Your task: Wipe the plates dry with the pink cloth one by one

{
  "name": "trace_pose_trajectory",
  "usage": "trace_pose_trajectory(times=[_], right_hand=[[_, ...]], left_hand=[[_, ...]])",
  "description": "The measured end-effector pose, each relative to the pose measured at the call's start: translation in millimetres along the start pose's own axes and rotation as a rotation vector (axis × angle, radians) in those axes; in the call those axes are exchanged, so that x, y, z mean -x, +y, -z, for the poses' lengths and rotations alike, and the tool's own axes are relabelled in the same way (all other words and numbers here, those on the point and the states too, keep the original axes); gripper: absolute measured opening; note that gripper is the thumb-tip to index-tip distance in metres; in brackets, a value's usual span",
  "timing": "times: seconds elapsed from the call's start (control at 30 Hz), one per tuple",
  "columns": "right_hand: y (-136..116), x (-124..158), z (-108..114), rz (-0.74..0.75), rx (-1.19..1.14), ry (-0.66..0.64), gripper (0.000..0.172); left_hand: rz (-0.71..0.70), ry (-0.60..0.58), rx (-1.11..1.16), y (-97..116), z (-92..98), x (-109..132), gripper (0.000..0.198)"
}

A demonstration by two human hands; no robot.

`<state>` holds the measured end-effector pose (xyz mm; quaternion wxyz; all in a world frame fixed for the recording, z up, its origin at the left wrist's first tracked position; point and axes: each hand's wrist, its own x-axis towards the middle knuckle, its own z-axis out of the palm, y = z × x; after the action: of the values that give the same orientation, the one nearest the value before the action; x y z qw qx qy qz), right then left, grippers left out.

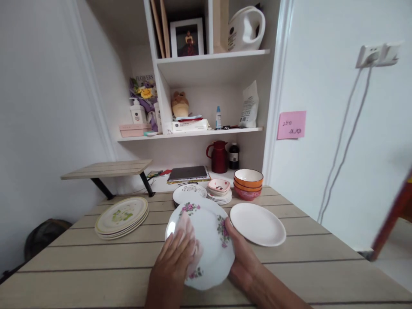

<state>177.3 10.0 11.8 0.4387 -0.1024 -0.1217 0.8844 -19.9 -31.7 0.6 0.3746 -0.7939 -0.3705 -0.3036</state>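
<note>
A white plate with pink flower prints [209,231] is held tilted above the wooden table [322,257], near its front middle. My right hand [241,253] grips the plate's right rim, thumb on the face. My left hand [175,262] presses a thin whitish cloth [189,240] flat against the plate's left half, fingers stretched over it.
A plain white oval plate [257,223] lies just right of the held one. A stack of green-patterned plates [122,216] sits at the left. Behind stand another flowered plate [189,193], small saucers with a pink dish [219,191] and stacked orange bowls [248,183]. Shelves rise behind.
</note>
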Motion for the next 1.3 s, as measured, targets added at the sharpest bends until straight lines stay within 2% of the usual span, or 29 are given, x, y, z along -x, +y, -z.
trace_pose_trajectory(times=[0.1, 0.17, 0.2, 0.3, 0.4, 0.5, 0.6, 0.67, 0.83, 1.0, 1.17, 1.3], right_hand=[[16, 5, -2, -0.107, 0.019, -0.050, 0.064], [26, 5, 1, -0.158, 0.033, -0.080, 0.061], [29, 5, 3, -0.182, 0.038, -0.095, 0.061], [32, 3, 10, -0.258, 0.032, -0.125, 0.064], [26, 1, 14, -0.269, 0.015, -0.088, 0.064], [15, 2, 11, -0.240, 0.036, -0.018, 0.067], [9, 3, 5, -0.181, 0.056, 0.002, 0.066], [9, 3, 3, -0.126, 0.055, 0.005, 0.061], [15, 3, 8, -0.130, 0.059, 0.034, 0.054], [18, 1, 13, -0.150, 0.111, 0.001, 0.053], [13, -1, 10, -0.082, 0.107, 0.039, 0.057], [7, 0, 7, 0.047, 0.042, 0.095, 0.055]], left_hand=[[0.114, -0.027, -0.030, 0, -1.3, -2, 0.033], [0.192, -0.016, -0.035, 8, -6.5, -5, 0.036], [0.224, -0.047, -0.023, 13, -9.7, -7, 0.038], [0.233, -0.129, 0.081, 31, -17.9, -13, 0.047], [0.140, -0.132, 0.114, 46, -21.0, -17, 0.042], [-0.006, -0.040, 0.087, 51, -20.1, -15, 0.032], [-0.107, 0.037, 0.067, 43, -15.8, -5, 0.028], [-0.126, 0.031, 0.064, 35, -11.1, 0, 0.028], [-0.047, -0.084, 0.090, 23, 1.0, -5, 0.031], [0.002, -0.251, 0.139, 12, -9.1, -32, 0.048], [0.245, -0.178, -0.052, -13, -20.2, -41, 0.040], [0.173, -0.093, -0.153, -6, -18.9, -20, 0.034]])
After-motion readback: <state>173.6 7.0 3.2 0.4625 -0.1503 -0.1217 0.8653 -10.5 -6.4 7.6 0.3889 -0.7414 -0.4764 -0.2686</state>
